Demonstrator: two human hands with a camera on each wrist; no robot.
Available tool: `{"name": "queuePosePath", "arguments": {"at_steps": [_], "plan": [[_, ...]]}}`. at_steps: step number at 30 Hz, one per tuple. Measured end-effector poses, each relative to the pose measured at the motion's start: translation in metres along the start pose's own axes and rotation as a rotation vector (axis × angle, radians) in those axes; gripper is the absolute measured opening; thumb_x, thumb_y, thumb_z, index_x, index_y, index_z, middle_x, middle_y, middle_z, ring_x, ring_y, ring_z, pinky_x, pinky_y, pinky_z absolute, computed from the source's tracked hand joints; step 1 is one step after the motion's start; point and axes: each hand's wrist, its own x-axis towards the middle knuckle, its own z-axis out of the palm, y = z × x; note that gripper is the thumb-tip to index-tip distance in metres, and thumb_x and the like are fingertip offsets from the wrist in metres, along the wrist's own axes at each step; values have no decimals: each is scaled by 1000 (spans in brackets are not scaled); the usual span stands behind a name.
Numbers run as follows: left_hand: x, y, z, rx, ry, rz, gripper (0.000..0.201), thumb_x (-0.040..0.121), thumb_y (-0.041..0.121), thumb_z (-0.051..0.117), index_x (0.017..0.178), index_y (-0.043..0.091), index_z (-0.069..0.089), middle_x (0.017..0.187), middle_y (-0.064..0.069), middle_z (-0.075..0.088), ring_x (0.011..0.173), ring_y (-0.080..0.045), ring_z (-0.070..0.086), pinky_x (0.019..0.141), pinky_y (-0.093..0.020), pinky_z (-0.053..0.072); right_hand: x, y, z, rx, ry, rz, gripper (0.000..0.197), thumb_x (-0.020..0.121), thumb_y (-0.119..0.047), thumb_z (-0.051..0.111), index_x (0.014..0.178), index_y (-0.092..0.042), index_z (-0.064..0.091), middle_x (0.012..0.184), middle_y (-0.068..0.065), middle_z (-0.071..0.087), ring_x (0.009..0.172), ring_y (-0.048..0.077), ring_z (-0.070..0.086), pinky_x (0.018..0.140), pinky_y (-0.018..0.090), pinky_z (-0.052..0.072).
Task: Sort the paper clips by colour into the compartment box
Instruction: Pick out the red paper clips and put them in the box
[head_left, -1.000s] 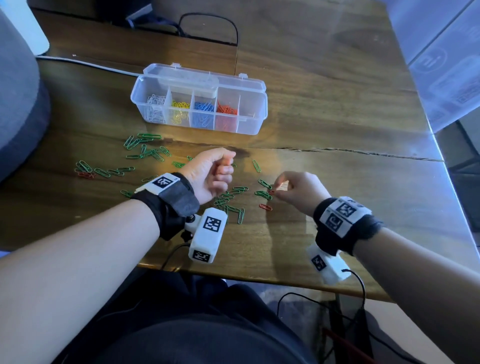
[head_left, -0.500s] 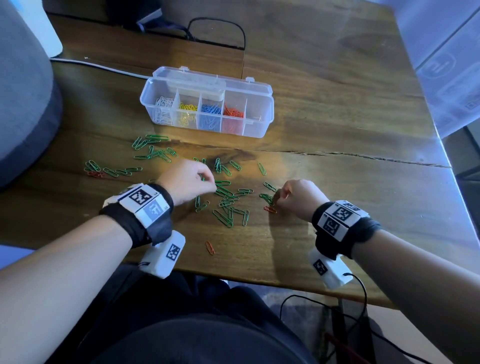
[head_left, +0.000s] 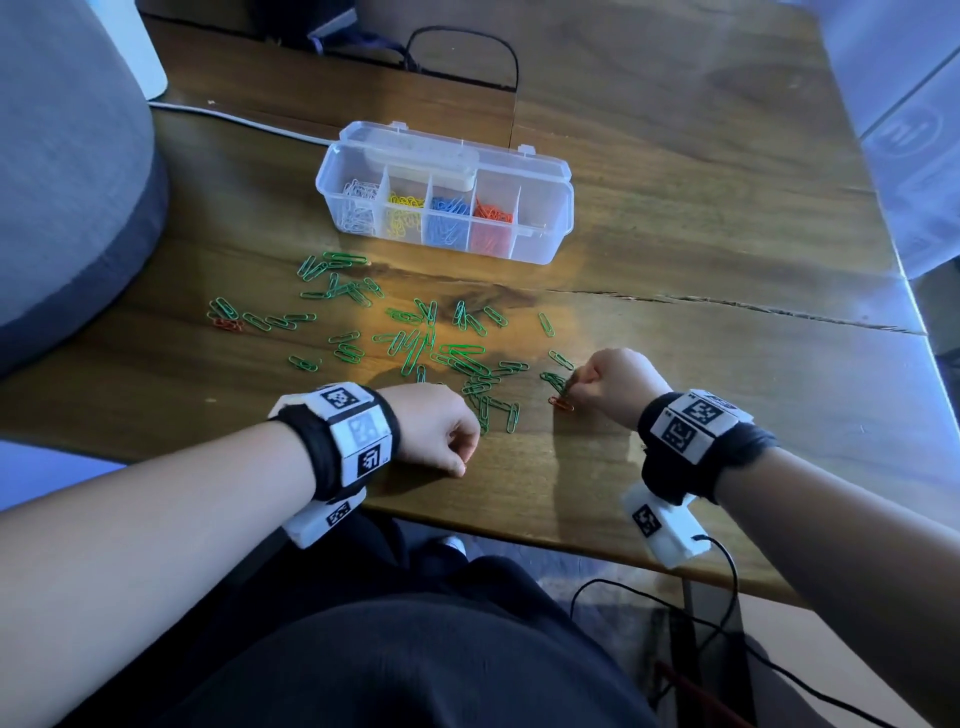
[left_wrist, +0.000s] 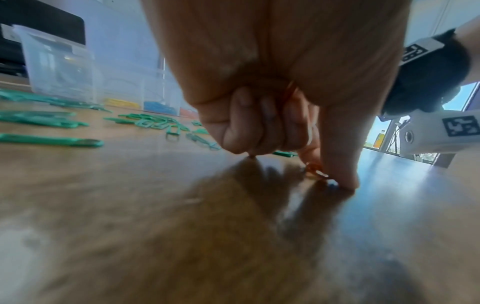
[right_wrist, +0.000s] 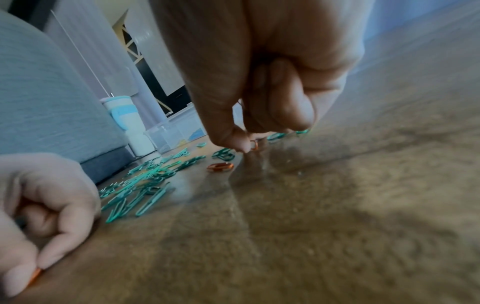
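Note:
The clear compartment box (head_left: 550, 249) stands open at the back, holding white, yellow, blue and red clips in separate compartments; its rightmost one looks empty. Green paper clips (head_left: 415, 338) lie scattered in front of it. My left hand (head_left: 461, 470) is near the table's front edge, thumb and forefinger pinching a red clip (left_wrist: 315, 170) against the wood; another orange clip (left_wrist: 292, 90) shows in its curled fingers. My right hand (head_left: 570, 395) is at the right end of the green clips, pinching a red clip (right_wrist: 254, 145). One more red clip (head_left: 561, 402) lies just beside it.
A big grey rounded object (head_left: 67, 182) fills the left side. A white cable (head_left: 234, 122) and a black cable (head_left: 467, 41) run behind the box. A lone red clip (head_left: 227, 325) lies far left. A crack (head_left: 727, 306) crosses the table.
My left hand has pulled back from the green clips to the front edge and come down on the red clip lying there. My right hand has stayed by the red clip at the right.

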Motion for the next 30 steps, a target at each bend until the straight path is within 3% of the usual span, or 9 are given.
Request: {"name": "queuePosePath", "arguments": {"at_steps": [2, 4, 8, 10, 12, 18, 24, 26, 30], "plan": [[3, -1, -2, 3, 25, -9, 9, 85, 26, 62, 88, 18, 65, 71, 14, 51, 72, -6, 49, 61, -19, 37, -1, 2, -1, 149, -3, 32, 21, 83, -18, 62, 65, -10, 54, 58, -1, 45, 55, 16, 42, 47, 23, 30], [6, -3, -4, -132, 107, -38, 9, 88, 23, 61, 88, 14, 62, 69, 12, 48, 63, -3, 46, 56, -14, 33, -7, 3, -3, 543, -21, 67, 15, 84, -11, 56, 69, -10, 53, 60, 2, 44, 51, 14, 37, 45, 19, 29], [2, -1, -6, -1102, 314, -128, 26, 90, 2, 48, 67, 15, 47, 57, 1, 38, 44, -7, 33, 39, -16, 25, -19, 4, -6, 1298, -117, 122, 29, 83, 7, 35, 61, -10, 45, 66, 7, 54, 49, 12, 41, 36, 15, 30], [-3, 1, -7, -1547, 351, -101, 28, 89, -1, 36, 66, 14, 41, 56, 0, 36, 45, -9, 32, 39, -16, 24, -24, 5, -6, 1497, -151, 161, 30, 80, 8, 27, 64, -13, 41, 65, 4, 52, 47, 11, 43, 35, 14, 27], [-7, 0, -7, -1746, 344, -83, 26, 88, 0, 31, 68, 15, 38, 57, -1, 40, 46, -9, 37, 39, -16, 30, -27, 6, -8, 1592, -165, 177, 28, 78, 5, 23, 64, -15, 38, 62, 1, 45, 43, 9, 37, 36, 15, 21], [-8, -8, -4, -1711, 390, -271, 21, 85, -3, 32, 78, 10, 47, 56, 0, 41, 43, -8, 37, 36, -16, 32, -29, 4, 2, 1177, -65, 221, 29, 80, -1, 42, 57, -17, 35, 57, 0, 28, 40, 9, 22, 38, 12, 15], [-7, -5, -4, -1632, 320, -340, 19, 92, 9, 40, 80, 10, 53, 53, 6, 37, 42, -6, 31, 36, -14, 26, -34, 3, 3, 1572, -210, 379, 28, 87, -13, 46, 62, -17, 35, 55, -3, 37, 38, 6, 33, 29, 13, 19], [-6, -6, -5, -1608, 310, -356, 17, 92, 11, 42, 79, 10, 52, 54, 6, 36, 41, -6, 31, 36, -14, 26, -31, 1, 6, 1321, -84, 345, 27, 87, -13, 56, 64, -16, 41, 53, -3, 36, 35, 6, 30, 31, 14, 17], [-4, -4, -11, -1553, 318, -387, 18, 93, 11, 42, 77, 11, 51, 58, 4, 36, 40, -5, 32, 36, -13, 26, -31, -7, 11, 267, 112, 118, 19, 80, -31, 70, 79, -17, 58, 66, -6, 51, 54, 7, 45, 48, 19, 31]]}}
